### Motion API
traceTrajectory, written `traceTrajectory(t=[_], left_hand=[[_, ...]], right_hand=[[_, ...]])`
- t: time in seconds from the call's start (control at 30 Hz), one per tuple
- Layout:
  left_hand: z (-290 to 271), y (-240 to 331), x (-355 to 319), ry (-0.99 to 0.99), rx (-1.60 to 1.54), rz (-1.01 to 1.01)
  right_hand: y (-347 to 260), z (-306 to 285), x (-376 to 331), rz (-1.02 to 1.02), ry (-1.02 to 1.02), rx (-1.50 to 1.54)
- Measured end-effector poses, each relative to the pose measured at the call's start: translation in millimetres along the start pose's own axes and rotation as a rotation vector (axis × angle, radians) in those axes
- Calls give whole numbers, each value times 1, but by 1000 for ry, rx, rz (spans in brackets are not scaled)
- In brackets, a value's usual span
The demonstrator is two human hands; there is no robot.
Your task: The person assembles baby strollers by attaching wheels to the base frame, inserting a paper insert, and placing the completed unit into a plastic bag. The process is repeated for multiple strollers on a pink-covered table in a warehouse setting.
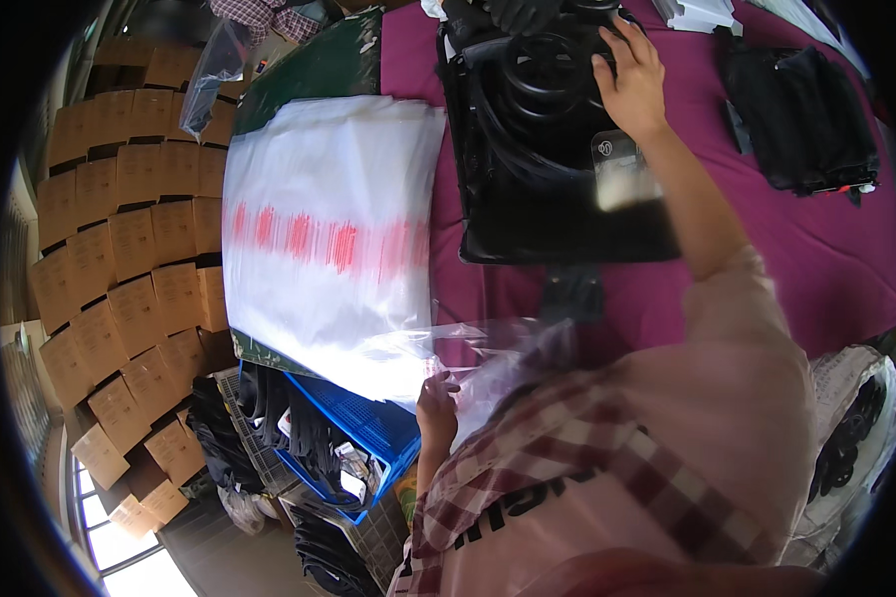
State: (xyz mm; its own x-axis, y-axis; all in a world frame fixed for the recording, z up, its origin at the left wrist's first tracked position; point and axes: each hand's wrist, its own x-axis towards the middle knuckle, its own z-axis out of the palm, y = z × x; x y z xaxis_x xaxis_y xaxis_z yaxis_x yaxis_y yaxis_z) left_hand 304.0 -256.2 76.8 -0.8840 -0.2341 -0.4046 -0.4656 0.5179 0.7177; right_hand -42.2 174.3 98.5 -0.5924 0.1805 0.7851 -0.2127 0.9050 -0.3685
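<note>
Pinching lightly, our left hand [436,406] has its grip closed on the near edge of a clear plastic bag [488,343], just at the lower edge of the surface, while our right hand [631,80] reaches far out and rests spread on top of the black tray [558,159] of coiled cables, fingers flat and open, not clasped round anything that we can see. We read that flat hand as steadying or picking at the black goods, with the bag held ready close to the body so its mouth stays within reach. The tray sits in the middle of the magenta-covered surface [846,259], just beside the stack of white bags [329,229] with red print that lies to our left, apart from the tray by a narrow strip of cloth. A black pouch [801,119] lies well off to the right. Below the surface edge a blue crate [363,423] stands near our left hand, and flat brown cartons [129,249] are piled on the far left.
</note>
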Motion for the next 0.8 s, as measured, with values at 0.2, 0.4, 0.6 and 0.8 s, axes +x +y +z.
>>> traceTrajectory(t=[0.2, 0.4, 0.6, 0.8], left_hand=[[-9, -10, -17, -30, 31, -1], [-6, -11, -7, -27, -36, 88], [4, -6, 0, -75, -45, 138], [19, 21, 3, -30, 40, 124]], right_hand=[[-34, -91, -118, 33, -364, 76], [-67, -125, -163, -142, -862, 22], [-67, -121, -173, -107, -1032, 0], [-73, -60, -118, -211, -645, 231]])
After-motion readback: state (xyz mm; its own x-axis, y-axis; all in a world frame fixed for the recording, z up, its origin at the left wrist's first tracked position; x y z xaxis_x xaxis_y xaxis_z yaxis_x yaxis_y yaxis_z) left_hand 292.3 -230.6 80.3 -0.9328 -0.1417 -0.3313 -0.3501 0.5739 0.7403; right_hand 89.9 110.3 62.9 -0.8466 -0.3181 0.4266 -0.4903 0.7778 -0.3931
